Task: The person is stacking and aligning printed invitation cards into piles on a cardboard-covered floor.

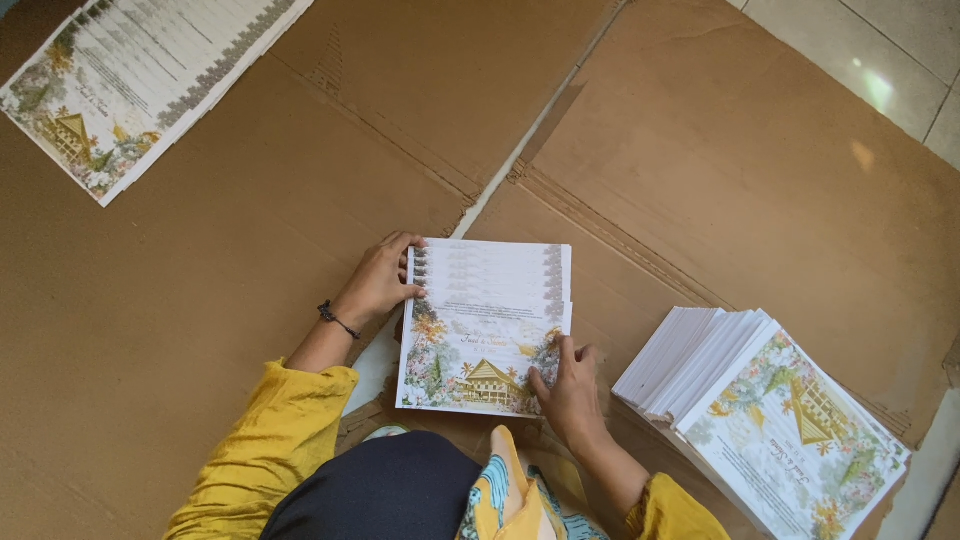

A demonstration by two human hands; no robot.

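Observation:
A small fanned stack of printed cards [487, 325], white with flowers and a golden house, lies on the cardboard right before me. My left hand [380, 280] grips its upper left edge, fingers curled over the rim. My right hand [568, 385] presses on the lower right corner, fingertips on the top card. Both wrists come out of yellow sleeves; a thin dark band circles the left wrist.
A thick slanted pile of the same cards [765, 420] sits at the right. Another spread of cards [130, 80] lies at the far left top. Flattened brown cardboard [250, 250] covers the floor; pale tiles [880, 60] show at the upper right.

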